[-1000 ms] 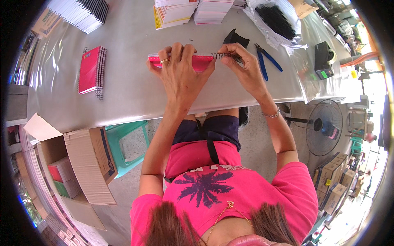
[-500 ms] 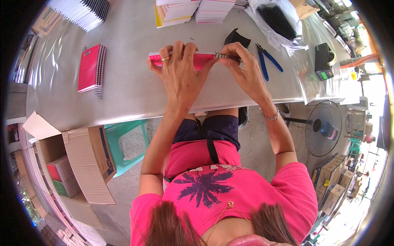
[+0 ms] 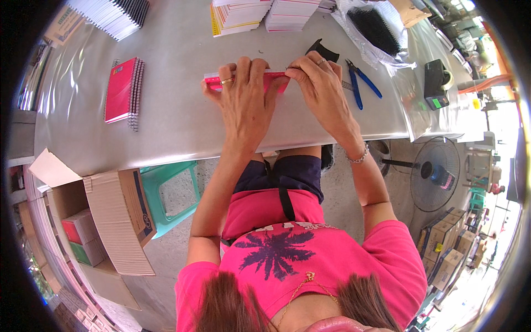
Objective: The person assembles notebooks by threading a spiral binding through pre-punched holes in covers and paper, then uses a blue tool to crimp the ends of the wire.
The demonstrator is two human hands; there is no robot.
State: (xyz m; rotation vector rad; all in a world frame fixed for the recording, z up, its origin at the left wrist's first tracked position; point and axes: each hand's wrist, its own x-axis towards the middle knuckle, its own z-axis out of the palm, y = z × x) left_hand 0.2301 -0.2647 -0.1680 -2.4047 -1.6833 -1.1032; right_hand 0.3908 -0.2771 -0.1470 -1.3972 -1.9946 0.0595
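Observation:
A small red notebook (image 3: 213,81) is held above the grey table, its edge with a row of holes facing up. My left hand (image 3: 243,102) grips it from above, fingers over the far side and thumb on the near side. At the notebook's right end, my right hand (image 3: 322,91) pinches a dark spiral binding wire (image 3: 347,86). Most of the wire is hidden by that hand; its tail shows to the right. How far the wire runs through the holes cannot be seen. Blue-handled cutters (image 3: 358,86) lie just right of this hand, and a black curved piece (image 3: 325,52) lies beyond it.
Finished-looking spiral notebooks (image 3: 123,91) lie at the left. Unbound page stacks (image 3: 238,19) and black-spiral books (image 3: 113,16) stand at the back. A plastic bag of black spirals (image 3: 376,30) and a tape dispenser (image 3: 437,83) are at the right. An open carton (image 3: 119,221) stands below left.
My right hand has shifted slightly left and turned, its fingers now closing over the wire at the notebook's end. Less wire shows between the hands. My left hand keeps its hold.

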